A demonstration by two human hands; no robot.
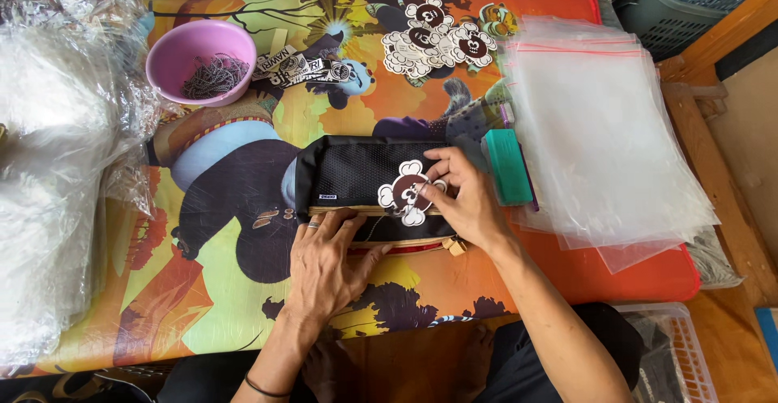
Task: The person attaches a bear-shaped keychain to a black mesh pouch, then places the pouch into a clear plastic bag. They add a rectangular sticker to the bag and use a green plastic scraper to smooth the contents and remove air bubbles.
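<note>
Left hand (324, 261): palm down, fingers spread flat on black pouch (356, 184).
Right hand (466, 200): fingers curled, pinching round tag (408, 192) on pouch.

One view only, from a camera worn on the person's head. It looks steeply down, almost straight onto the low table covered with a bright cartoon-printed cloth (243, 306), and faces away from the wearer's body, so 12 o'clock is the table's far edge and 6 o'clock the wearer's lap. It sits near: the forearms enter from 6 o'clock and the left hand (324, 261) and right hand (466, 200) lie close to the centre. The table fills most of the frame, its left end cut off at 9 o'clock; a wooden floor strip (729, 200) shows at 3 o'clock.
</note>
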